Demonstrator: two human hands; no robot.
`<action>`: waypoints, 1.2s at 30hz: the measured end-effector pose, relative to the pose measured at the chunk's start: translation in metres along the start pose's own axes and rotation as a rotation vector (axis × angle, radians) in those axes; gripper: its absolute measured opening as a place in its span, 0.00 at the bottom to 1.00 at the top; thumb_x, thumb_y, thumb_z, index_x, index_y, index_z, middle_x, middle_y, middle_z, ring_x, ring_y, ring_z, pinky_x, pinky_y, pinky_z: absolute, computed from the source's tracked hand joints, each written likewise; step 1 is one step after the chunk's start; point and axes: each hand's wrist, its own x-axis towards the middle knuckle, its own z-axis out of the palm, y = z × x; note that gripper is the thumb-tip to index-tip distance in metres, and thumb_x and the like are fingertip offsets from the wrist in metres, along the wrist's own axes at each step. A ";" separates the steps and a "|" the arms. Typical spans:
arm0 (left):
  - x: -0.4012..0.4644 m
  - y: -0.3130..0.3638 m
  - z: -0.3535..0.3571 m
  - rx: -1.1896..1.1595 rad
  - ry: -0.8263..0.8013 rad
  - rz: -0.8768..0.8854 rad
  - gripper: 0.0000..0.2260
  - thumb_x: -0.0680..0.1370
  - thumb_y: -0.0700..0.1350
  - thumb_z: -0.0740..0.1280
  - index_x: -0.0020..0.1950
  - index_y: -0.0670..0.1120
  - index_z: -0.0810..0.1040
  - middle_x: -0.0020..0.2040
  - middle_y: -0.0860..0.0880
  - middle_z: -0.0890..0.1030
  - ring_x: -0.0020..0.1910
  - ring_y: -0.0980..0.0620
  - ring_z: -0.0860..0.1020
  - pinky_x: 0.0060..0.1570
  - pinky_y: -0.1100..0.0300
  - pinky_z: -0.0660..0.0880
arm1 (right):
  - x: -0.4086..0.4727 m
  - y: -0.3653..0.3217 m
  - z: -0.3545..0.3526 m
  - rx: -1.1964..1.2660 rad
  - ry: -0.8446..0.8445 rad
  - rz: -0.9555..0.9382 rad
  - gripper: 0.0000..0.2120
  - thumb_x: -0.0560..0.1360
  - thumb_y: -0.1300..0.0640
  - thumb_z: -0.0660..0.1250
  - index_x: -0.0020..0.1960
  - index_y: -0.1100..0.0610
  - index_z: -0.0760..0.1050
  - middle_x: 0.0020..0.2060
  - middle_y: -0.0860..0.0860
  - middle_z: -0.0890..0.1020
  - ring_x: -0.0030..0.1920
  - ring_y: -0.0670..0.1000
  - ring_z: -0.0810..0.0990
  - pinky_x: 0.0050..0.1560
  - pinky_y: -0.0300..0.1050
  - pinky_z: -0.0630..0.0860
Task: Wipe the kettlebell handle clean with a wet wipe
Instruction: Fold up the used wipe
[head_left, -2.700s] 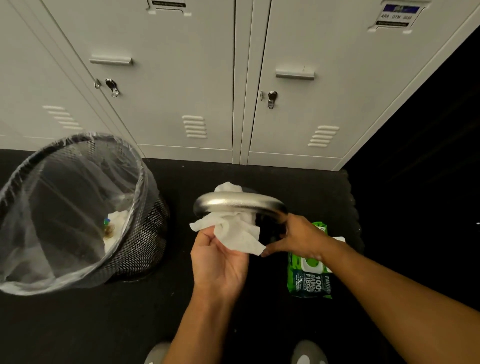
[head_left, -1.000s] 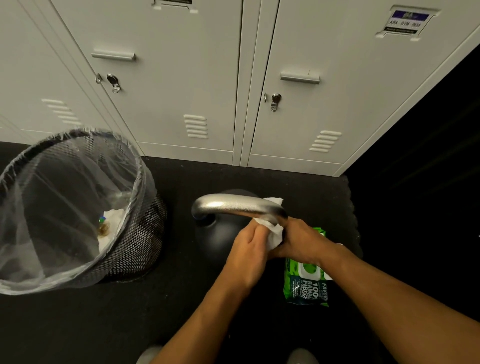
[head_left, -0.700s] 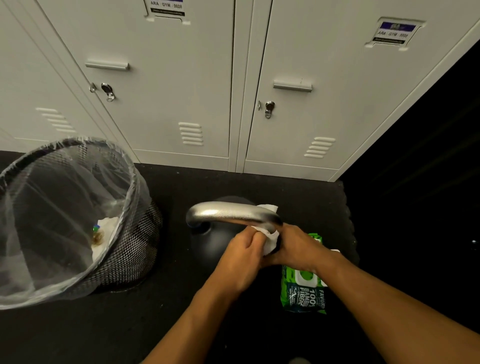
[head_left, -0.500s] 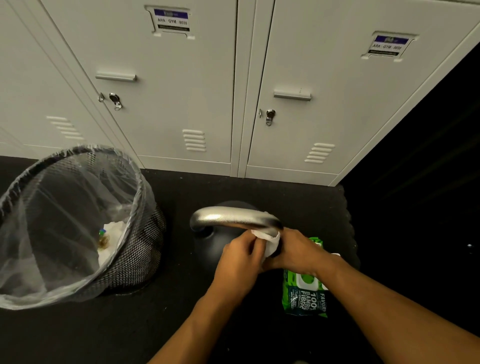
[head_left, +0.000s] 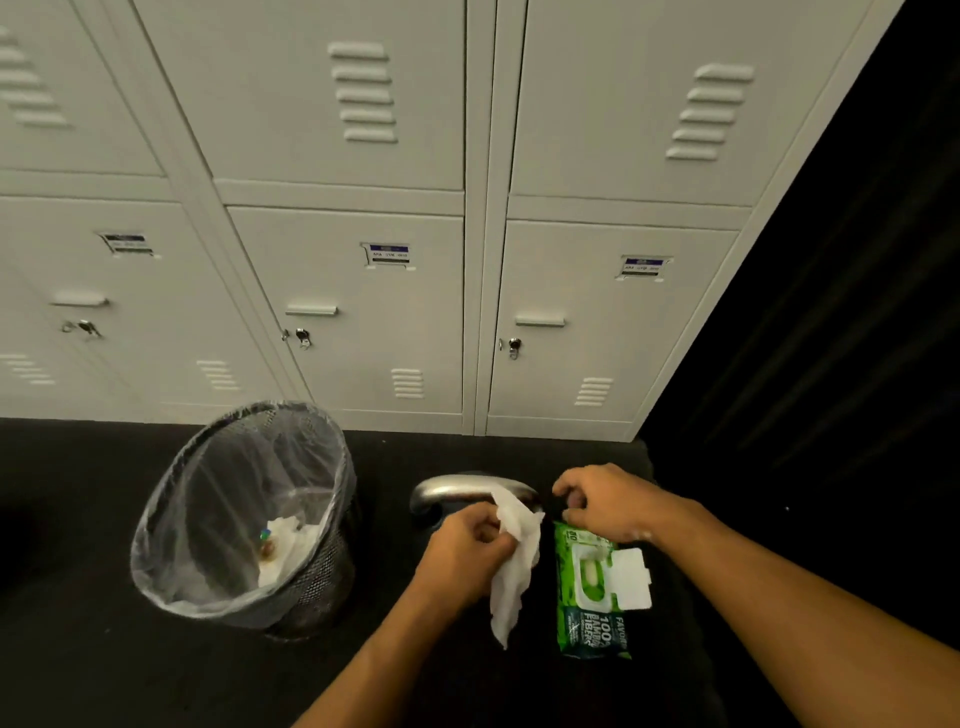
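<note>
— Where is the kettlebell handle (head_left: 470, 486) found?
— On the floor, between bin (head_left: 244, 519) and wipe pack (head_left: 592, 592).
— And the fingers?
— The wet wipe (head_left: 514, 551) is pinched by the left hand (head_left: 462, 556); the right hand (head_left: 608, 501) is curled at the handle's end. Each missed curve should be rubbed with a fresh fold.

From my feed I see both forearms bare right down to the wrists, no sleeve, watch, band or glove on either, and the left hand (head_left: 462, 556) and right hand (head_left: 605, 501) carry no rings.
</note>
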 end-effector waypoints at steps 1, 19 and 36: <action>-0.006 0.010 -0.007 -0.011 -0.002 0.018 0.05 0.79 0.45 0.67 0.52 0.54 0.80 0.44 0.48 0.85 0.45 0.52 0.84 0.49 0.52 0.82 | -0.010 -0.005 -0.009 0.011 0.026 -0.005 0.18 0.79 0.54 0.68 0.69 0.50 0.76 0.52 0.46 0.84 0.51 0.46 0.82 0.53 0.40 0.76; -0.094 0.208 -0.111 -0.146 0.229 0.471 0.05 0.78 0.44 0.71 0.48 0.46 0.87 0.44 0.50 0.86 0.46 0.53 0.84 0.42 0.67 0.79 | -0.152 -0.145 -0.160 0.652 0.423 -0.388 0.10 0.82 0.50 0.67 0.61 0.50 0.82 0.56 0.50 0.83 0.52 0.51 0.86 0.51 0.49 0.85; -0.158 0.290 -0.151 -0.713 0.127 0.546 0.10 0.80 0.39 0.68 0.60 0.38 0.80 0.54 0.39 0.85 0.54 0.42 0.85 0.57 0.49 0.80 | -0.225 -0.211 -0.222 0.634 0.907 -0.638 0.04 0.73 0.59 0.77 0.45 0.53 0.82 0.42 0.47 0.86 0.45 0.47 0.86 0.47 0.47 0.84</action>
